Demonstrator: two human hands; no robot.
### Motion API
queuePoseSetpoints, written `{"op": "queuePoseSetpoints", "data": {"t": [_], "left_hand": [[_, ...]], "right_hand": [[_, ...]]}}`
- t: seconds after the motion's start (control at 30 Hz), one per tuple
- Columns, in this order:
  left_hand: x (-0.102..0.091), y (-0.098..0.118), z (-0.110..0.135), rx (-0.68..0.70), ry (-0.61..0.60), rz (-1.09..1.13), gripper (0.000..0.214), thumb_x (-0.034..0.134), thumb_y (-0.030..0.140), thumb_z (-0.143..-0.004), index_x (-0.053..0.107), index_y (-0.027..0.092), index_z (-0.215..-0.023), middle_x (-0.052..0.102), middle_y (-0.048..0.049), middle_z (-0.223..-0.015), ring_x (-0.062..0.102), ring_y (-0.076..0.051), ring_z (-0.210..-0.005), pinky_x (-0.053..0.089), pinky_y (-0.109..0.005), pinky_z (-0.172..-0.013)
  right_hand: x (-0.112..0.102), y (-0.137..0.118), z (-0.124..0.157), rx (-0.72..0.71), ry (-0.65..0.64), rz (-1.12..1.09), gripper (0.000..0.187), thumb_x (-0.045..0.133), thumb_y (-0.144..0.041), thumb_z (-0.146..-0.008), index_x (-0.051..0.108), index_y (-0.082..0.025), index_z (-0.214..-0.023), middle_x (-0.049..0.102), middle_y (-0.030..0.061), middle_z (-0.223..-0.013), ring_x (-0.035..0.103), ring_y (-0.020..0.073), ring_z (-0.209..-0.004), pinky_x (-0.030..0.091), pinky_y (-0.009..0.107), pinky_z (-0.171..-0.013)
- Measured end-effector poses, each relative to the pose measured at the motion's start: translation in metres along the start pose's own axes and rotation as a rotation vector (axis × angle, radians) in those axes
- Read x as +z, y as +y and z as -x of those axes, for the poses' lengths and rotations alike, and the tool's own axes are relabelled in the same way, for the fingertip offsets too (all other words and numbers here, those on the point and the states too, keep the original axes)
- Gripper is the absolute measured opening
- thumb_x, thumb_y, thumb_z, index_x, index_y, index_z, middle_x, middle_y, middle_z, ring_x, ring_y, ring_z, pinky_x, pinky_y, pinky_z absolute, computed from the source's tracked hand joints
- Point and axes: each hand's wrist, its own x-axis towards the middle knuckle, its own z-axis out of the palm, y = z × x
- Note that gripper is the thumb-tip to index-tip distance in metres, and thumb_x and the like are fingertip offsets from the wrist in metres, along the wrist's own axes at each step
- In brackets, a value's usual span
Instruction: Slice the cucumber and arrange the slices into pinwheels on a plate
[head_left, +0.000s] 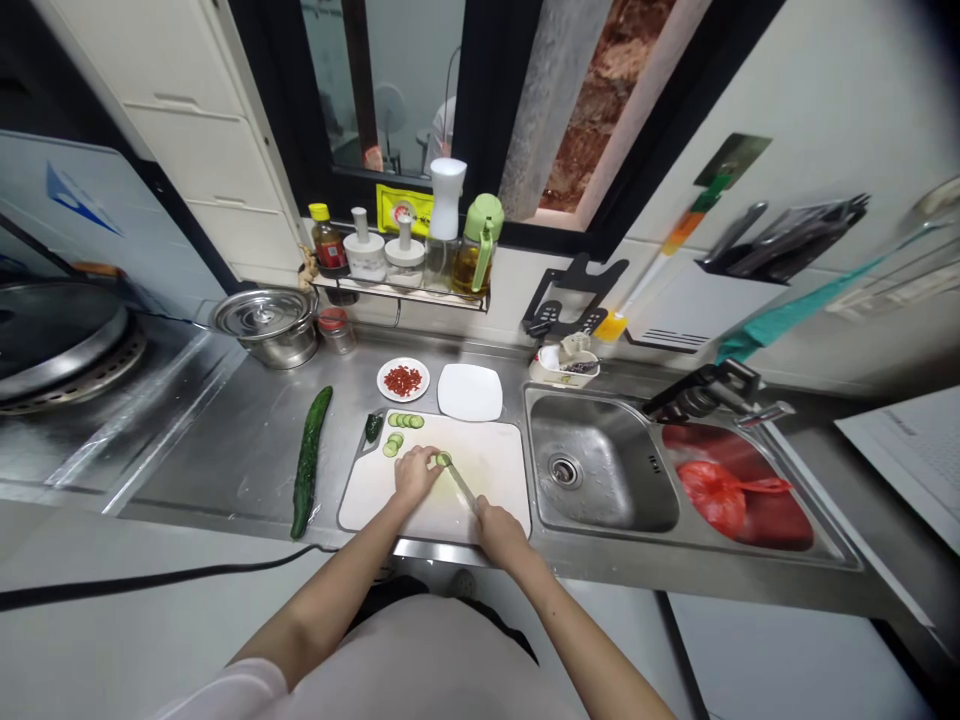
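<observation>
1. At five o'clock on the white oblong board (495, 460), I see the right hand (501, 535) clamp a slim metal knife (460, 484).
2. Mid-board, the left hand (417, 476) pinches a stubby green cucumber piece (443, 459).
3. Round green slices (406, 421) lie toward ten o'clock.

Cucumber slices (406, 421): pale green, darker round the rims
Knife (463, 488): dull silver-grey
Cutting board (480, 505): white, grey-edged
Whole cucumber (308, 464): deep green
Chopped pieces (403, 380): bright red
Square plate (469, 391): plain white

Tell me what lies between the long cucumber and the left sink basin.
In the head view, the white cutting board lies between them, bearing cucumber slices; the left hand steadies a cucumber piece, the right hand holds a knife.
</observation>
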Motion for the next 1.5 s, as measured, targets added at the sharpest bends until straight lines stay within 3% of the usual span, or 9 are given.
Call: {"op": "queuePoseSetpoints", "data": {"t": [0.97,1.37,1.5], "left_hand": [[-0.005,0.009,0.002,-0.045,-0.020,0.027,0.027,0.061,0.033,-0.081,0.066,0.032,-0.107,0.066,-0.0008,-0.099,0.059,-0.018,-0.098,0.033,-0.031,-0.085],[-0.008,0.020,0.004,-0.068,-0.015,-0.045,0.035,0.056,0.039,-0.082,0.059,0.025,-0.114,0.064,-0.0060,-0.109,0.056,-0.024,-0.107,0.033,-0.036,-0.089],[-0.006,0.023,0.002,-0.073,-0.020,-0.060,0.025,0.054,0.034,-0.083,0.058,0.024,-0.106,0.063,-0.0057,-0.109,0.056,-0.023,-0.106,0.032,-0.036,-0.089]], "right_hand": [[0.008,0.005,-0.003,0.021,0.033,-0.020,0.033,0.034,-0.013,-0.090,0.049,-0.015,-0.120,0.069,0.0154,-0.099,0.066,0.0251,-0.095,0.040,0.029,-0.071],[0.023,0.022,0.012,0.023,0.040,-0.067,0.037,0.033,-0.009,-0.090,0.051,-0.014,-0.122,0.070,0.0158,-0.098,0.066,0.0244,-0.094,0.040,0.028,-0.071],[0.027,0.035,0.015,-0.011,0.064,-0.136,0.029,0.035,-0.013,-0.091,0.053,-0.016,-0.114,0.070,0.0132,-0.098,0.066,0.0223,-0.092,0.037,0.026,-0.070]]}}
